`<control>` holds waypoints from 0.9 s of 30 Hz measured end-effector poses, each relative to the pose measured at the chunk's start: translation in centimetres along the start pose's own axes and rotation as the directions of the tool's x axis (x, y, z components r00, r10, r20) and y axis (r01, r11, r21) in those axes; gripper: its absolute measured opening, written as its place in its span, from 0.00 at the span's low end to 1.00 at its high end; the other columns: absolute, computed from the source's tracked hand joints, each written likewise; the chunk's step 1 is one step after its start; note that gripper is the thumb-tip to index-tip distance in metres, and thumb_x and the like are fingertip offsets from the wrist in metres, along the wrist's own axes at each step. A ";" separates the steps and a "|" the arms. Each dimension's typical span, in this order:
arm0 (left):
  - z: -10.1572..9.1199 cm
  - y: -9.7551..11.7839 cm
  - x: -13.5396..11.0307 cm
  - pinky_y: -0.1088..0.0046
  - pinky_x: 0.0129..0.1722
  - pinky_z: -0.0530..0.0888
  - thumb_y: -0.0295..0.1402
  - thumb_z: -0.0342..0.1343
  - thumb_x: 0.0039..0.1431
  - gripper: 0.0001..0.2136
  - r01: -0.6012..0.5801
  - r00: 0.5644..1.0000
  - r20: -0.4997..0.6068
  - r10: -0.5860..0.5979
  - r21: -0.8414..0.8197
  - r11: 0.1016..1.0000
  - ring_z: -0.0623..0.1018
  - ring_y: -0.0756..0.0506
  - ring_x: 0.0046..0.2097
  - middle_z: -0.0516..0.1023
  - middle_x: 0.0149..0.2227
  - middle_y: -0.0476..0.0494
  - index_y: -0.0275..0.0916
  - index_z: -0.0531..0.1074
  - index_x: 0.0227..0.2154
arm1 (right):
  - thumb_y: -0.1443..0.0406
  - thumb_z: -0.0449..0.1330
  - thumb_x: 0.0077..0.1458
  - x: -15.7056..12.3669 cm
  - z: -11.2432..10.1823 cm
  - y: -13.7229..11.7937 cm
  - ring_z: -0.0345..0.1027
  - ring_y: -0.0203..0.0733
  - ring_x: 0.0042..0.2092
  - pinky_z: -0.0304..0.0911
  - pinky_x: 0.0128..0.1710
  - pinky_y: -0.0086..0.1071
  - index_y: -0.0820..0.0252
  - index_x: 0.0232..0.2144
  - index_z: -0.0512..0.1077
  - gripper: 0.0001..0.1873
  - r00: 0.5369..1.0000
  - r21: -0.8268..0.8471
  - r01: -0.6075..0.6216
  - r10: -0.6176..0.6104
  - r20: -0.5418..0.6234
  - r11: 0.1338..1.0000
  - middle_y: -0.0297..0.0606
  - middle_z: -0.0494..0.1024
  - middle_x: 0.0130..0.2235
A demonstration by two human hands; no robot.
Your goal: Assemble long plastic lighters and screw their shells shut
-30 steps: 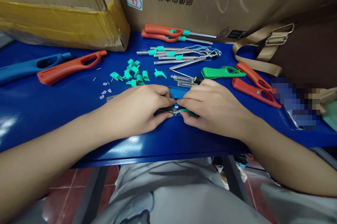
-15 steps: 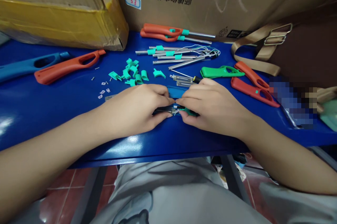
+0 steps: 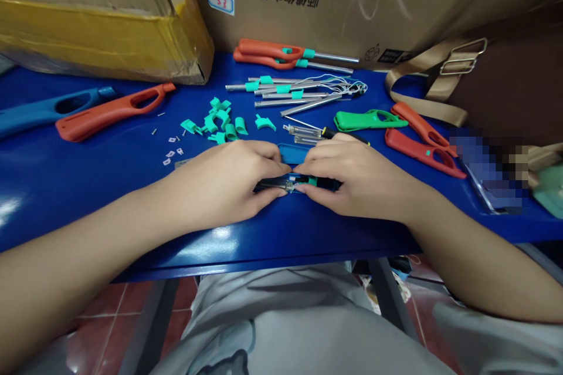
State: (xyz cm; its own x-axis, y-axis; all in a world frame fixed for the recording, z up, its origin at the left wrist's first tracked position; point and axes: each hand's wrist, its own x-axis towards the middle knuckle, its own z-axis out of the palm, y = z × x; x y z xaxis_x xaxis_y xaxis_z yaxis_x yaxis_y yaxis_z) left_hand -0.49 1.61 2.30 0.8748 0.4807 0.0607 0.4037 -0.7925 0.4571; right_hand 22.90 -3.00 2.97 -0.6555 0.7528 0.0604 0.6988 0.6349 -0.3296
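Note:
My left hand (image 3: pixel 233 181) and my right hand (image 3: pixel 358 178) meet over an opened blue utility lighter (image 3: pixel 292 186), each pinching it with thumb and fingertips. Between the thumbs show a clear fuel tank (image 3: pixel 276 183), a small white part, a black part and a bit of teal plastic (image 3: pixel 312 181). Much of the lighter is hidden by my fingers. Just behind my fingertips lies another blue shell piece (image 3: pixel 294 154). Two clear tanks (image 3: pixel 302 135) and a black-and-yellow screwdriver (image 3: pixel 329 132) rest behind my right hand.
Teal triggers (image 3: pixel 220 120), metal lighter tubes with wires (image 3: pixel 290 93) and finished-looking orange lighters (image 3: pixel 272 52) lie further back. Blue (image 3: pixel 53 108) and orange shells (image 3: pixel 109 117) are left; green (image 3: pixel 369 121) and red ones (image 3: pixel 422 152) right. Cardboard boxes (image 3: pixel 272 17) wall the back.
My right thumb and fingers have shifted slightly, uncovering more of the teal piece and the black part in the lighter. My left hand keeps its hold almost unmoved.

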 end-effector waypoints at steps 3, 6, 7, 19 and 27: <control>0.0 0.0 0.0 0.67 0.45 0.78 0.30 0.58 0.63 0.10 0.006 1.000 0.000 -0.006 -0.006 1.000 0.81 0.44 0.40 0.79 0.42 0.44 0.42 0.81 0.44 | 0.64 0.59 0.65 0.0 -0.1 0.0 0.73 0.42 0.41 0.55 0.43 0.38 0.59 0.38 0.80 0.10 1.000 0.026 -0.012 0.012 0.009 1.000 0.38 0.81 0.37; 0.0 0.0 0.0 0.67 0.44 0.78 0.30 0.58 0.63 0.10 0.014 1.000 0.006 -0.014 -0.014 1.000 0.81 0.44 0.40 0.79 0.42 0.44 0.42 0.81 0.44 | 0.65 0.58 0.65 0.0 -0.1 -0.1 0.73 0.42 0.42 0.55 0.44 0.38 0.59 0.37 0.80 0.10 1.000 0.038 -0.018 0.017 0.017 0.999 0.38 0.81 0.37; 0.0 0.0 0.0 0.67 0.45 0.78 0.30 0.58 0.63 0.10 0.015 1.000 0.006 -0.015 -0.016 1.000 0.81 0.44 0.40 0.79 0.42 0.44 0.42 0.81 0.44 | 0.65 0.58 0.65 0.0 -0.1 -0.1 0.73 0.42 0.42 0.55 0.44 0.38 0.59 0.37 0.80 0.10 1.000 0.036 -0.019 0.018 0.016 0.999 0.38 0.81 0.37; -0.2 -0.2 -0.2 0.67 0.43 0.77 0.33 0.57 0.64 0.09 0.011 1.000 -0.016 -0.010 0.082 0.997 0.80 0.45 0.38 0.78 0.41 0.44 0.42 0.81 0.43 | 0.64 0.62 0.60 -0.2 -0.7 0.2 0.73 0.46 0.46 0.60 0.48 0.41 0.58 0.43 0.78 0.09 0.999 0.069 -0.048 0.049 -0.010 0.996 0.40 0.81 0.43; -0.4 0.0 -0.4 0.64 0.40 0.77 0.38 0.55 0.65 0.12 0.000 1.000 -0.022 0.006 0.242 0.970 0.81 0.42 0.41 0.78 0.44 0.43 0.43 0.81 0.45 | 0.64 0.64 0.61 -0.5 -1.2 1.3 0.71 0.47 0.47 0.65 0.49 0.42 0.60 0.45 0.79 0.11 0.999 0.053 -0.006 0.008 -0.044 0.999 0.43 0.78 0.47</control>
State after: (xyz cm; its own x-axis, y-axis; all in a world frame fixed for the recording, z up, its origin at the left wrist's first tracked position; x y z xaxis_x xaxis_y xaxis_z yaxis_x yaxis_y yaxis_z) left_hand -0.91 1.53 2.64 0.8709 0.4845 0.0830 0.4565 -0.8598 0.2287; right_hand 24.51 -2.33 3.66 -0.6366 0.7649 0.0988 0.6865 0.6204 -0.3793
